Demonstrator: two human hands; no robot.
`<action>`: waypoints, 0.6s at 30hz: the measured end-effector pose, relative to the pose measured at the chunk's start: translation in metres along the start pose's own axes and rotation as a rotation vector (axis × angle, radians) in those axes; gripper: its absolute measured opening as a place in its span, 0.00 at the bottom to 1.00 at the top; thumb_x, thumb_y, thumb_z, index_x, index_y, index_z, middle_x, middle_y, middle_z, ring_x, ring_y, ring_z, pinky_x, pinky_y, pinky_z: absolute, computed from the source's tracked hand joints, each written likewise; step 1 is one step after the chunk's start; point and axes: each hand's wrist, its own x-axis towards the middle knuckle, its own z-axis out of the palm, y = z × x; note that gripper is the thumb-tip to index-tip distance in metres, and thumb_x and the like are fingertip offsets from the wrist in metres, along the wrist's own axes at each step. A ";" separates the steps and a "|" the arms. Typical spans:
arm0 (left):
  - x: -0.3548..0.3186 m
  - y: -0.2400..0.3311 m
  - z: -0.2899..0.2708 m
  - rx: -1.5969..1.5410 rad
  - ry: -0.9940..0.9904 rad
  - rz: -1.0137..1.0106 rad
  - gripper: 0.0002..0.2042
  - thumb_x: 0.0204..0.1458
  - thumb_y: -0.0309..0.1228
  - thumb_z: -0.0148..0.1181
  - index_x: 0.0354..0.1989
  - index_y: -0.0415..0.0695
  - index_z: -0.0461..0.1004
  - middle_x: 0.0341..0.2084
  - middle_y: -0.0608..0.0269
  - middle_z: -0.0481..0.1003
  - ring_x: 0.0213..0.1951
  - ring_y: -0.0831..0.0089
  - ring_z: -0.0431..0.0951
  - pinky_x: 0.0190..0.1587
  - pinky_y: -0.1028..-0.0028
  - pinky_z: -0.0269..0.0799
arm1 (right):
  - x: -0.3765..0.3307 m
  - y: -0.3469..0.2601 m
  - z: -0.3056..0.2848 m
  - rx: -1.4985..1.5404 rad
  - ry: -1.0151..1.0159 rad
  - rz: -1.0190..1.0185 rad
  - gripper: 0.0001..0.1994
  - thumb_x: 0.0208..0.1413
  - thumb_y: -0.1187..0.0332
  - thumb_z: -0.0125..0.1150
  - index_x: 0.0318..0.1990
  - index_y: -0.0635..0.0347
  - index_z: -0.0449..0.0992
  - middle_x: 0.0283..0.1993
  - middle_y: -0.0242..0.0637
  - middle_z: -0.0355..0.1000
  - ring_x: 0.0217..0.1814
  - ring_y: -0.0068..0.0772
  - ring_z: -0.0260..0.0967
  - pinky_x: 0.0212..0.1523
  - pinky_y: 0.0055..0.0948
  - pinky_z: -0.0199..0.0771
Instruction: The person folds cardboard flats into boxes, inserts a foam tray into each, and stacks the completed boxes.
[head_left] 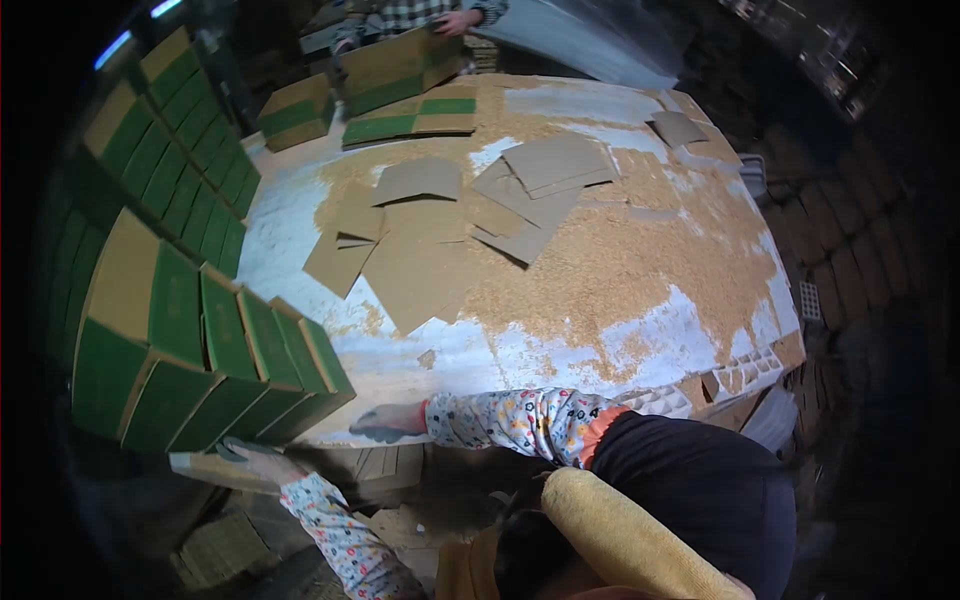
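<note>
Cardboard (420,275) lies on the tabletop (655,325). The right hand (393,421) looks open and empty beside the boxes (217,408); the left hand (260,459) is at their base, its hold unclear.

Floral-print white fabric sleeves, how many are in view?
2: the left sleeve, behind the left hand by green and brown cardboard boxes; the right sleeve, behind the right hand, right of those boxes. No others show.

- Lamps (113,50): bright bluish-white strips, upper left.
- Table (655,328): moderately lit, white patches brightest.
- Shadow: deep beneath table's near edge.
- Right side: dim, softly blurred.
- Rim: black, fisheye-bent.
</note>
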 end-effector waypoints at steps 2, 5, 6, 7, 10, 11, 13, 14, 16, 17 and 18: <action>-0.062 0.101 -0.033 -0.724 -0.101 -0.487 0.25 0.64 0.34 0.48 0.65 0.35 0.53 0.63 0.45 0.57 0.59 0.57 0.65 0.60 0.64 0.66 | -0.032 0.032 -0.030 -0.474 -0.039 -0.181 0.31 0.57 0.44 0.55 0.53 0.67 0.71 0.50 0.44 0.73 0.50 0.40 0.71 0.51 0.35 0.70; -0.161 0.141 -0.015 -0.551 -0.553 0.018 0.28 0.58 0.32 0.51 0.66 0.36 0.52 0.65 0.44 0.54 0.62 0.50 0.60 0.63 0.57 0.58 | -0.096 0.048 -0.091 -0.653 0.057 0.015 0.34 0.56 0.43 0.55 0.58 0.67 0.69 0.59 0.52 0.68 0.61 0.49 0.66 0.60 0.38 0.65; -0.178 0.154 0.008 -0.362 -0.589 0.091 0.32 0.56 0.38 0.52 0.66 0.35 0.52 0.64 0.42 0.54 0.63 0.48 0.58 0.65 0.54 0.51 | -0.113 0.057 -0.120 -0.609 0.251 0.071 0.35 0.55 0.43 0.56 0.57 0.68 0.69 0.58 0.52 0.69 0.60 0.48 0.67 0.60 0.37 0.65; -0.190 0.161 0.042 -0.210 -0.558 0.085 0.34 0.56 0.43 0.52 0.66 0.34 0.52 0.63 0.41 0.55 0.63 0.46 0.57 0.65 0.52 0.47 | -0.132 0.062 -0.148 -0.569 0.425 0.124 0.35 0.55 0.42 0.57 0.57 0.68 0.69 0.56 0.53 0.70 0.59 0.48 0.68 0.59 0.36 0.66; -0.172 0.245 0.132 -0.144 -0.740 -0.038 0.37 0.59 0.50 0.49 0.67 0.32 0.49 0.65 0.39 0.54 0.67 0.46 0.52 0.67 0.46 0.42 | -0.206 0.057 -0.240 -0.482 1.004 0.003 0.27 0.55 0.46 0.55 0.49 0.63 0.75 0.45 0.54 0.75 0.47 0.51 0.73 0.49 0.39 0.71; -0.174 0.270 0.150 -0.204 -0.740 0.166 0.37 0.59 0.50 0.49 0.66 0.32 0.50 0.65 0.40 0.54 0.68 0.47 0.50 0.68 0.45 0.40 | -0.216 0.040 -0.264 -0.400 1.076 -0.051 0.24 0.55 0.52 0.58 0.49 0.64 0.75 0.43 0.49 0.77 0.45 0.42 0.75 0.48 0.35 0.72; -0.180 0.305 0.189 -0.442 -0.729 0.501 0.36 0.54 0.51 0.54 0.63 0.35 0.57 0.63 0.40 0.55 0.66 0.44 0.52 0.66 0.44 0.42 | -0.201 -0.002 -0.319 -0.307 1.153 -0.171 0.21 0.54 0.62 0.61 0.51 0.68 0.74 0.39 0.39 0.78 0.40 0.26 0.73 0.45 0.25 0.72; -0.176 0.330 0.185 -0.484 -0.765 0.577 0.36 0.51 0.50 0.56 0.62 0.37 0.59 0.61 0.41 0.58 0.64 0.45 0.54 0.65 0.43 0.44 | -0.186 -0.036 -0.344 -0.338 1.176 -0.125 0.23 0.54 0.62 0.61 0.53 0.69 0.73 0.39 0.38 0.78 0.40 0.25 0.73 0.45 0.25 0.72; -0.182 0.353 0.191 -0.406 -0.850 0.594 0.36 0.50 0.51 0.56 0.63 0.38 0.59 0.63 0.44 0.56 0.65 0.47 0.52 0.65 0.41 0.41 | -0.146 -0.091 -0.400 -0.440 1.232 -0.216 0.24 0.53 0.60 0.63 0.53 0.68 0.72 0.37 0.35 0.77 0.39 0.25 0.73 0.44 0.26 0.72; -0.182 0.366 0.190 -0.396 -0.851 0.594 0.36 0.49 0.51 0.57 0.61 0.38 0.61 0.63 0.44 0.56 0.65 0.47 0.52 0.65 0.40 0.42 | -0.125 -0.098 -0.452 -0.543 1.303 -0.328 0.23 0.54 0.60 0.63 0.53 0.67 0.73 0.35 0.34 0.76 0.35 0.25 0.71 0.41 0.26 0.72; -0.181 0.358 0.193 -0.435 -0.867 0.566 0.34 0.49 0.51 0.58 0.59 0.38 0.63 0.62 0.44 0.57 0.65 0.47 0.54 0.64 0.39 0.43 | -0.101 -0.138 -0.472 -0.487 1.283 -0.108 0.23 0.54 0.59 0.62 0.53 0.66 0.74 0.35 0.36 0.76 0.34 0.26 0.71 0.39 0.27 0.71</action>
